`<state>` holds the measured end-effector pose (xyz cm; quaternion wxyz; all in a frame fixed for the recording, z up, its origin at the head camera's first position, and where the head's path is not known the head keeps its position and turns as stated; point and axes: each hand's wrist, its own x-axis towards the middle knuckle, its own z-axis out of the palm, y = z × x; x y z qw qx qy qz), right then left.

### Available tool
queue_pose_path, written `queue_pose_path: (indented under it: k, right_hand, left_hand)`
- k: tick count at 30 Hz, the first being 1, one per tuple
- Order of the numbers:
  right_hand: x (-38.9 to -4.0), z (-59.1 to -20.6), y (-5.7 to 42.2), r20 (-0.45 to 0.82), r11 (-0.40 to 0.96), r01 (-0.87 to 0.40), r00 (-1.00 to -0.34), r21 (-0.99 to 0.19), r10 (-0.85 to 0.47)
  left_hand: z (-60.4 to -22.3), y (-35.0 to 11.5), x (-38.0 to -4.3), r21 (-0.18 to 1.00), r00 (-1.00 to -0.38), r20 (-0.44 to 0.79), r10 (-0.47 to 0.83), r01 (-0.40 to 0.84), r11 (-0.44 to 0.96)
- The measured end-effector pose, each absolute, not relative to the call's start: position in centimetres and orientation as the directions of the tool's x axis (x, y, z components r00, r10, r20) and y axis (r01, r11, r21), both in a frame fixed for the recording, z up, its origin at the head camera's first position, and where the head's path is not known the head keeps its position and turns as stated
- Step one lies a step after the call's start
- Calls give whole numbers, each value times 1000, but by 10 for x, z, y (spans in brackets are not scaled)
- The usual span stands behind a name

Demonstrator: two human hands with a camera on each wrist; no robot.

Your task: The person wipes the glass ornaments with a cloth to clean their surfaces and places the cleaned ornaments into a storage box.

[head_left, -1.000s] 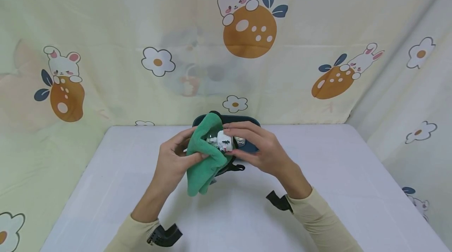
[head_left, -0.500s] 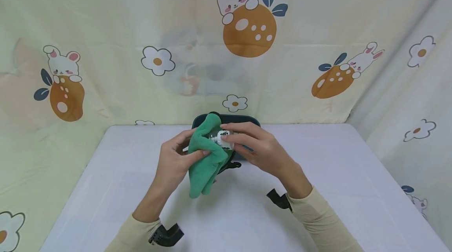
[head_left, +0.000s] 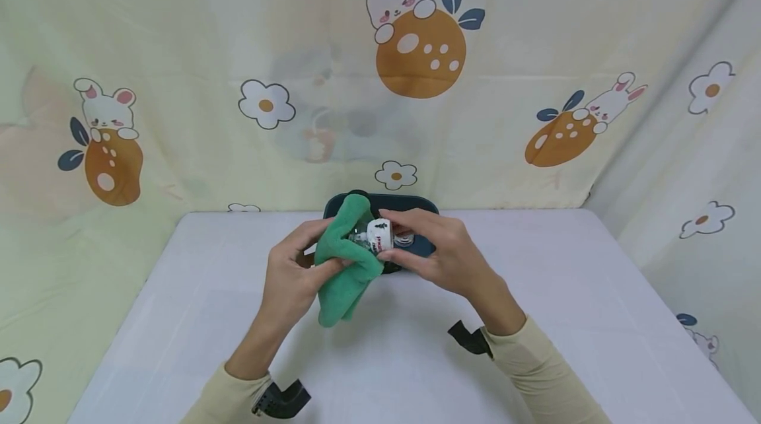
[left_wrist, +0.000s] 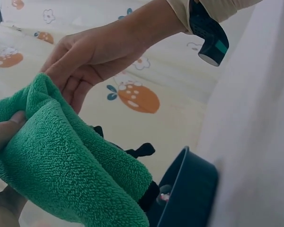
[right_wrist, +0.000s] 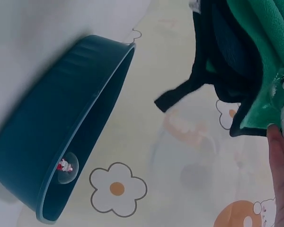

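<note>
A green towelling cloth [head_left: 345, 279] with black edging and a black hanging tab [right_wrist: 175, 97] is folded around a small snow globe [head_left: 379, 236]. The globe lies sideways, its printed white base facing right and its clear dome tucked into the cloth. My left hand [head_left: 289, 272] grips the cloth from the left, thumb on the front. From the right, my right hand [head_left: 436, 246] holds the white base between thumb and fingers. In the left wrist view, the cloth [left_wrist: 71, 161] hides the globe.
Behind the hands, a dark blue bin [head_left: 423, 247] stands against the curtain. Inside it sits another clear globe with a small red and white figure [right_wrist: 67, 168]. A rabbit-and-flower patterned curtain [head_left: 196, 113] backs the white table [head_left: 535, 265].
The globe's base has turned, showing different print. The right fingers slid over the base, then back to its edges. The cloth's hanging black tab has swung out of sight in the head view.
</note>
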<state>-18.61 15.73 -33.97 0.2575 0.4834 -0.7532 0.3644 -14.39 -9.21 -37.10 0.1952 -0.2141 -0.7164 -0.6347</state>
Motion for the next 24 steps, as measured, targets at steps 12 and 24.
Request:
queue_pose_path:
  k: [12, 24]
  right_hand:
    - [-184, -337, 156, 668, 235, -845, -525, -480, -528]
    - [-186, -339, 159, 610, 245, -852, -507, -463, -609]
  left_hand:
    - [-369, -88, -140, 772, -771, 623, 131, 633, 59]
    - [-373, -90, -145, 796, -795, 591, 139, 602, 58]
